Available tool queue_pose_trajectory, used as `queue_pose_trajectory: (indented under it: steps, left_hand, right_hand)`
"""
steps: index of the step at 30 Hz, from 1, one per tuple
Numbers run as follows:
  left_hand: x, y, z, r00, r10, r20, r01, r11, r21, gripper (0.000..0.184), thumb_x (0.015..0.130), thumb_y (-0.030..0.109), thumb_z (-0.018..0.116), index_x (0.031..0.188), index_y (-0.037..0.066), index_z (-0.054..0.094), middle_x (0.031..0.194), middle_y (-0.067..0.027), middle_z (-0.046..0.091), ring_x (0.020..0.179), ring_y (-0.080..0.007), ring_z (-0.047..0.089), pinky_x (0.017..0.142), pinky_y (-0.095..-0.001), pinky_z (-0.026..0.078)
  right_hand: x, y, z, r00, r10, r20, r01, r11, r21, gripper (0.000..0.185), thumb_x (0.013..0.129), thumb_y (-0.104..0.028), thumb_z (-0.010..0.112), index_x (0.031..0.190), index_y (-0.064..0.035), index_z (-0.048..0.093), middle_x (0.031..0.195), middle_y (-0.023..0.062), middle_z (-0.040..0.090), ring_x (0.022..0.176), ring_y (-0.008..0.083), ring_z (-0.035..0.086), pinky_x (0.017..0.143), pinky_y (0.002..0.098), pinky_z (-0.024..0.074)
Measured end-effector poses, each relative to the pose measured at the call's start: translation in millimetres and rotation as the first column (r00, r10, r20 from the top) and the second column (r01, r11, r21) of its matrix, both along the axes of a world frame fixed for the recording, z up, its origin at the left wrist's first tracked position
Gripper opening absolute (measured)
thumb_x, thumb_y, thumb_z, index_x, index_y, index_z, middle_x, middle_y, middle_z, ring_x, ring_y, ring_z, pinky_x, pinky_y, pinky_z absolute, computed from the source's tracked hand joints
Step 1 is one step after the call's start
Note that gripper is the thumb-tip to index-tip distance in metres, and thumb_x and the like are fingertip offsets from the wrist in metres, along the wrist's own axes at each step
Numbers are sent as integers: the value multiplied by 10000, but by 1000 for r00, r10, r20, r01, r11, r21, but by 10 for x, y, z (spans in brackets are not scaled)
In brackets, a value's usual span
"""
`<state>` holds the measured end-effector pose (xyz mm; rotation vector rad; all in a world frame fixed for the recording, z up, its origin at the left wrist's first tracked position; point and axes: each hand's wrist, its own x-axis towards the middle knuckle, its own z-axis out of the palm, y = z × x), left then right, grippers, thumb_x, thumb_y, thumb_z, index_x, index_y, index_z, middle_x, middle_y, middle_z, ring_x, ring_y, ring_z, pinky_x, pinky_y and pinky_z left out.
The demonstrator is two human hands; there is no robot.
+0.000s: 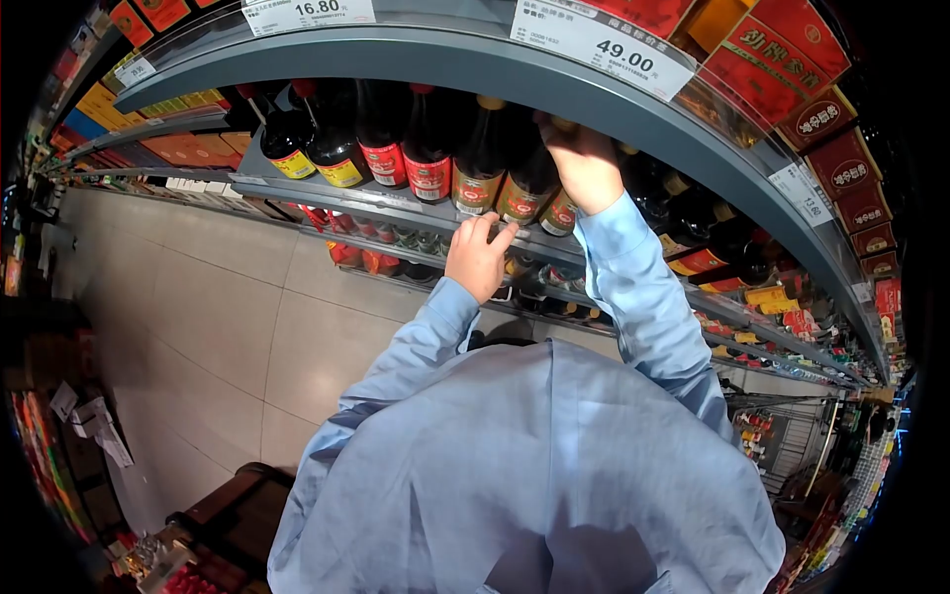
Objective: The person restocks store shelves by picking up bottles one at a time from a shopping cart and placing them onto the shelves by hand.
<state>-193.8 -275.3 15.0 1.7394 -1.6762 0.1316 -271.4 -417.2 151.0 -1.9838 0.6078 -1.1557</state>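
A row of dark glass bottles stands on the shelf in front of me. My right hand [586, 170] reaches in under the upper shelf, its fingers curled around the top of a dark bottle [560, 212] with a brown and red label. Part of those fingers is hidden in shadow. My left hand [478, 259] rests at the shelf's front edge, fingers stretched forward, close below a similar bottle [477, 188] and another bottle [519, 201]. It holds nothing. To the left are red-labelled bottles [427, 176] and yellow-labelled bottles [338, 170].
The curved grey upper shelf [435, 61] hangs over the bottles, with a price tag [604, 49] and red boxes [777, 59] on it. More bottles [708, 252] stand to the right. Lower shelves hold goods. A wire cart [797, 441] is at lower right; tiled floor [218, 287] lies left.
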Motion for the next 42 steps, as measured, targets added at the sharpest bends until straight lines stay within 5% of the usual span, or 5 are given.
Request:
queue_pose_trajectory:
  steps: [13,23,33,37,42]
  left_hand:
    - [-65,-26,26,999,-26,-25,27,1000,3,505,664,12,540,1151,144,542,1253,-193,388,959,-323,460,824,-391,402]
    - [-66,-15,31,996,-63,-61,67,997,50,542,680,-3,525,1196,164,512,1292,-238,334,949,-360,462,850,-409,400]
    - [-45,-19,11,994,-91,-58,94,994,51,563,676,11,521,1219,156,491,1331,-231,292,915,-341,458,827,-395,401]
    - [-50,-19,29,994,-89,-66,94,993,69,558,687,11,519,1225,156,483,1338,-226,281,916,-331,454,836,-391,396]
    - [-92,17,158,990,-113,-83,111,993,-36,445,692,5,555,1128,90,534,1216,-158,415,877,-308,470,786,-376,414]
  right_hand:
    - [-42,-104,22,979,194,55,-198,977,76,223,801,-60,589,1011,-9,536,932,101,593,863,191,571,766,292,449]
    - [-6,-38,-12,1000,-4,-31,3,1000,-20,148,804,-11,542,952,3,547,866,84,598,840,195,574,766,302,446]
    - [-206,330,-24,985,-117,-125,102,987,-121,539,778,-42,588,1252,40,344,1159,239,487,1086,327,491,925,357,371]
    - [-405,541,-66,982,-151,-111,126,971,-205,501,791,-37,533,1262,-2,363,1246,206,420,1094,365,472,908,376,394]
    - [-756,756,-92,990,-134,32,132,990,47,348,805,-1,531,1150,-6,491,1052,137,580,942,217,589,817,300,463]
